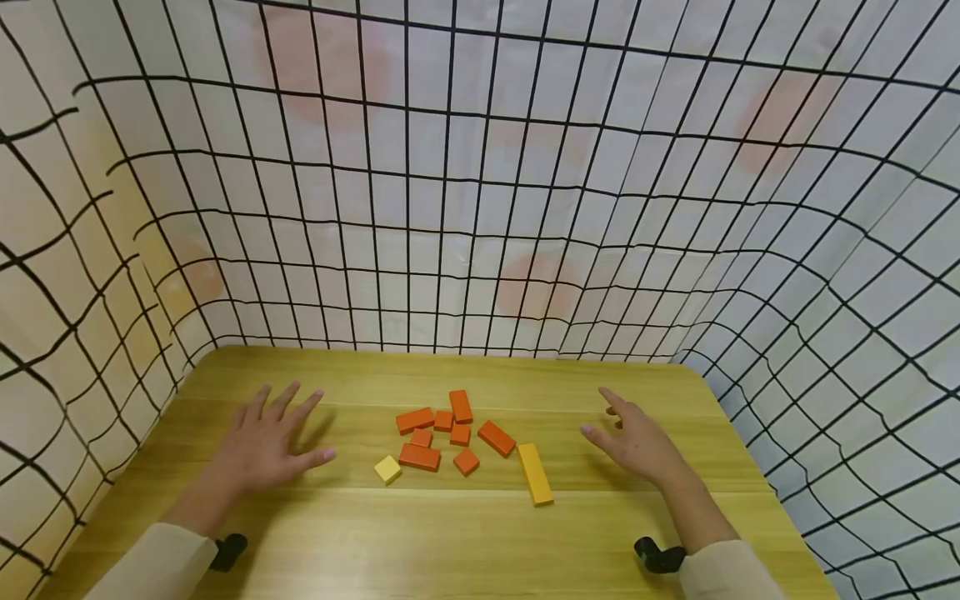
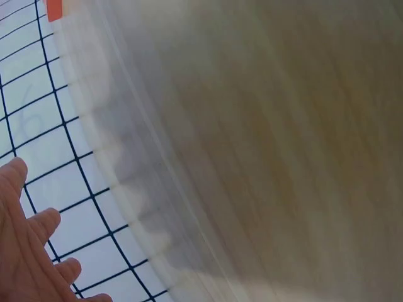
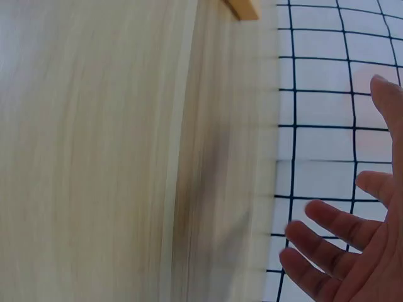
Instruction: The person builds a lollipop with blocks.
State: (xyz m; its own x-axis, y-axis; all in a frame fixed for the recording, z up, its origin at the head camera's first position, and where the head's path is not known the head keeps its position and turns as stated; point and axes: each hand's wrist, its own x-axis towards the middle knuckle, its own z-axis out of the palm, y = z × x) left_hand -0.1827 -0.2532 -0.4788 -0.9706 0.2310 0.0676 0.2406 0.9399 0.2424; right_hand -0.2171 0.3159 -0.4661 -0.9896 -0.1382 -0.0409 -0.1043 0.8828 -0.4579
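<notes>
Grid point(image 1: 407, 176) behind table point(image 1: 435, 542); yellow bar point(image 1: 536, 475) between right hand point(image 1: 636, 442), orange blocks point(image 1: 419, 457).

Wood-grain table point(image 1: 480, 542); black grid point(image 1: 407, 175); pale backdrop point(image 1: 427, 142) behind

"What are we looking at down there?"
"We see a yellowish wooden table point(image 1: 337, 542), its grain and seams running crosswise, its far corners rounded."
"And on it, what do we count?"
"Eight orange-red blocks point(image 1: 418, 457), four longer and four short, loosely clustered; we can't tell exactly which ones touch."
"Anything yellow?"
"We have two: a small pale yellow block point(image 1: 387, 470) just left of the cluster, and a long deeper-yellow block point(image 1: 536, 474) lying slantwise at its right."
</notes>
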